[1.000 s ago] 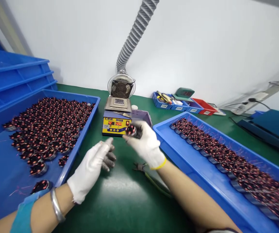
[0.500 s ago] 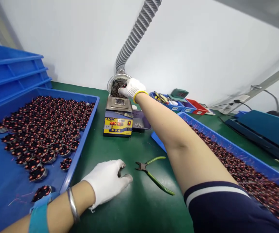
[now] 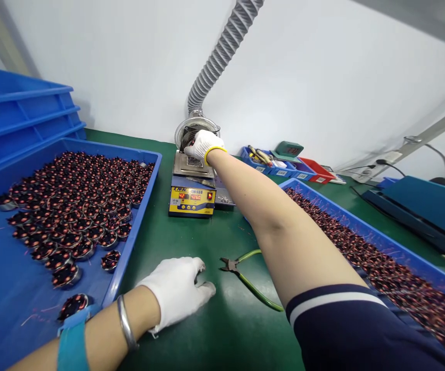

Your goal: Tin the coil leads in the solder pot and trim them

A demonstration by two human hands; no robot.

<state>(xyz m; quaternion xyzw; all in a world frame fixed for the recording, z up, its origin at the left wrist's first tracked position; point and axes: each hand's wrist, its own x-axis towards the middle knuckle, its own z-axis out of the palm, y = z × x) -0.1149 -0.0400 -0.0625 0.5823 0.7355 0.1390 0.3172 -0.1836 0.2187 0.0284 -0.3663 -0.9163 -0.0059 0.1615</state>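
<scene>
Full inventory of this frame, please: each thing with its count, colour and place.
solder pot: one, yellow and blue front, centre of the mat
extraction fan: one, grey, behind the pot, under a ribbed hose
left tray: one, blue, holding many dark copper-wound coils
right tray: one, blue, holding rows of coils
cutters: one, green handles, on the green mat
small bins: several, blue and red, far side
left hand: white glove, resting on the mat
right hand: white glove, over the pot's top

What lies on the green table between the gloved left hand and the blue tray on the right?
In the head view, green-handled cutting pliers lie there, just right of the left hand.
</scene>
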